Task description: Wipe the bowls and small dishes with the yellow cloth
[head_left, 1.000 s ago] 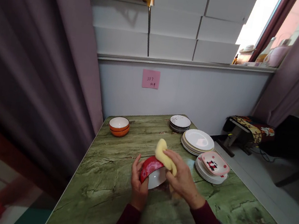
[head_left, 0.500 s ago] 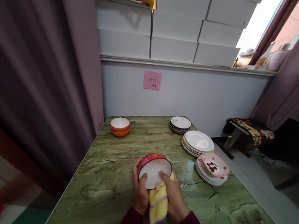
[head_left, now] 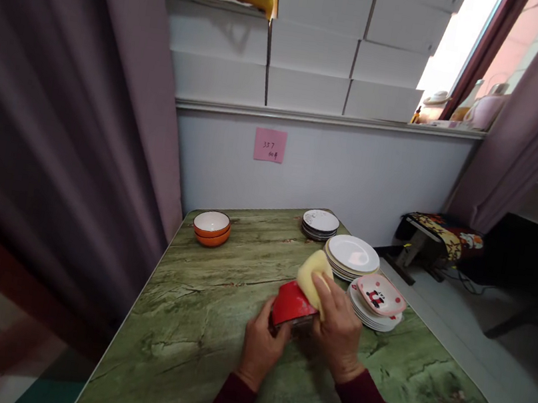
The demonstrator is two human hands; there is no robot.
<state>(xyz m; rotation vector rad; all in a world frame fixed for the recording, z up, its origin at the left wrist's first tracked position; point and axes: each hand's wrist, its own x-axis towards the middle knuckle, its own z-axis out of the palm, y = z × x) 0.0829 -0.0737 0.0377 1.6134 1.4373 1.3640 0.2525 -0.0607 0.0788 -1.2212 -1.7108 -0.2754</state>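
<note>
A red bowl [head_left: 292, 304] is tipped over above the table, its outside facing up and its white inside turned away from view. My left hand [head_left: 262, 340] grips the bowl's rim at the left, thumb along the lower edge. In my right hand [head_left: 338, 326] is a yellow cloth [head_left: 312, 277], pressed against the bowl's outer right side. The fingers of that hand are bent over the cloth, and part of the bowl is hidden beneath them.
Two stacked orange bowls [head_left: 211, 229] stand at the table's back left. Along the right edge are a stack of small plates [head_left: 320, 223], larger white plates [head_left: 353, 253], and a pink square dish [head_left: 381, 295] on more plates [head_left: 373, 317]. The green table [head_left: 190, 324] meets the wall.
The bowl has been turned from inside-facing to outside-up. The cloth, which hung below the bowl, is now bunched on its outer side under my right hand.
</note>
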